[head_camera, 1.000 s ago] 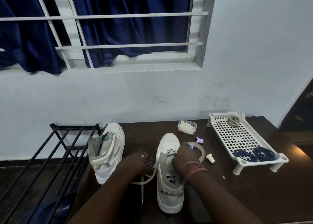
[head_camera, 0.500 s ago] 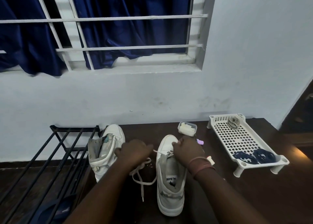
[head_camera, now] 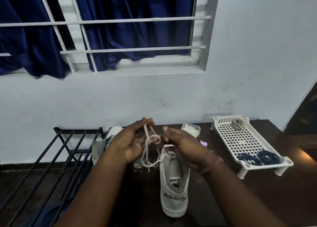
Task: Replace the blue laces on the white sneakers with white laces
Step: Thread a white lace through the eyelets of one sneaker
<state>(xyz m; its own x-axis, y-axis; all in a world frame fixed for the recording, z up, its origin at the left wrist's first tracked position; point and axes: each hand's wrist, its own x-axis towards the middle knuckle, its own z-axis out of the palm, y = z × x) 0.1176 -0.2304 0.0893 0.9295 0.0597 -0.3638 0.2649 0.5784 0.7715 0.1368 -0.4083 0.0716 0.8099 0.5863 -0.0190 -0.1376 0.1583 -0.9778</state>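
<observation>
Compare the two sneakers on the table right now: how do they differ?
The near sneaker lies in full view with its heel toward the camera, and a white lace runs up from it into both hands. The far sneaker is mostly hidden behind the left hand; no lace shows on it. The right hand is over the near sneaker's eyelets; nothing touches the far one. Both are white and rest on the dark table.

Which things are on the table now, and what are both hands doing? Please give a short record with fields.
left hand: raised, pinches the white lace at its fingertips
right hand: holds the lace's loop
near sneaker: on the table, lace threaded at its top
far sneaker: behind the left hand, no lace visible
white tray: right side, holds the blue laces
black rack: left side
</observation>
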